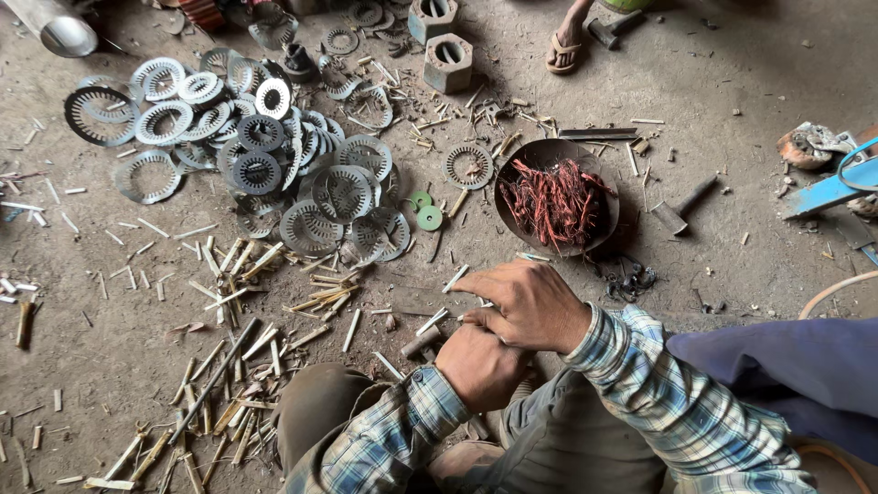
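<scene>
Left hand (480, 366): closed in a fist around a small grey metal piece (422, 342), of which only the stub end is seen jutting from the fist towards the ring pile.
Right hand (530, 306): laid over the left hand, fingers curled and pressed together; whether anything is pinched under them cannot be told.
Metal piece: judged stiff and fairly heavy for its bulk, not fragile; best taken around its middle, as it is now gripped.
Landmark: the dark bowl (556, 203) of red copper wire (553, 199), lying just beyond the hands.
Hammer (679, 209): lying on the floor just right of the bowl.
Green discs (425, 210): two, just left of the bowl.
Slotted steel rings (265, 146): heaped well left of the bowl.
Sticks and slivers (229, 366): strewn over the floor, left of the bowl and nearer the knees.
Another person's sandalled foot (564, 50): well beyond the bowl.
</scene>
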{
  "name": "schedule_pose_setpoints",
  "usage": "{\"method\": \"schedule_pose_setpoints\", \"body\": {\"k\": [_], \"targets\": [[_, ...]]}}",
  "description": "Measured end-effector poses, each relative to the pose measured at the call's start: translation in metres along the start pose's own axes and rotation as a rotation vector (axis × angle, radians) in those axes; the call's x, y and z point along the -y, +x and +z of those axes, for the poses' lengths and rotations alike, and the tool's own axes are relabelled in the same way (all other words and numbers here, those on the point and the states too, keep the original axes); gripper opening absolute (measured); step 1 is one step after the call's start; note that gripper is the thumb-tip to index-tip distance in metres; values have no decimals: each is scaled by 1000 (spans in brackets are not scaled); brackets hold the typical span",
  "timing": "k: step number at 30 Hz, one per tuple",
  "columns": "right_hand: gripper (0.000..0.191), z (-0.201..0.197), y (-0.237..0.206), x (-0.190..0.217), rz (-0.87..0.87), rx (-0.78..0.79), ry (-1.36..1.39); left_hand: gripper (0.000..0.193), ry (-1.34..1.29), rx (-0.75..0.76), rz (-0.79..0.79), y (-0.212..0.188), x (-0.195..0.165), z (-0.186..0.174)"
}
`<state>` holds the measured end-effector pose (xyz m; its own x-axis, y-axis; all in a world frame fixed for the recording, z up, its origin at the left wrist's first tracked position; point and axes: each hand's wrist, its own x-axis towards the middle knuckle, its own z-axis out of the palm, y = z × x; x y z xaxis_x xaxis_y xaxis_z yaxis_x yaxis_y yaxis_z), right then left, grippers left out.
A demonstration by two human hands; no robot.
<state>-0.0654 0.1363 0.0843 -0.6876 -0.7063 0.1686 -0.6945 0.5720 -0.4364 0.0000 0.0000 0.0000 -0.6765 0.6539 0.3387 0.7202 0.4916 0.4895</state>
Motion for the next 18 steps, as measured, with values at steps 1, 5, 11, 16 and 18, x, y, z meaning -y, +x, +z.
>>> {"method": "schedule_pose_setpoints", "body": {"k": [1, 5, 11, 16, 18], "targets": [[39, 0, 2, -1, 7, 17, -7, 13, -23, 7, 3, 2, -1, -3], [38, 1, 3, -3, 7, 56, -1, 15, -64, 54, -1, 8, -6, -7], [38, 2, 4, -4, 32, 66, 14, 16, -76, 46, -6, 5, -3, -5], [39, 3, 6, -5, 18, 71, 15, 14, -60, 74, -5, 3, 1, -3], [39, 4, 7, -5, 27, 75, 19, 14, -73, 65, -17, 3, 0, -3]]}}
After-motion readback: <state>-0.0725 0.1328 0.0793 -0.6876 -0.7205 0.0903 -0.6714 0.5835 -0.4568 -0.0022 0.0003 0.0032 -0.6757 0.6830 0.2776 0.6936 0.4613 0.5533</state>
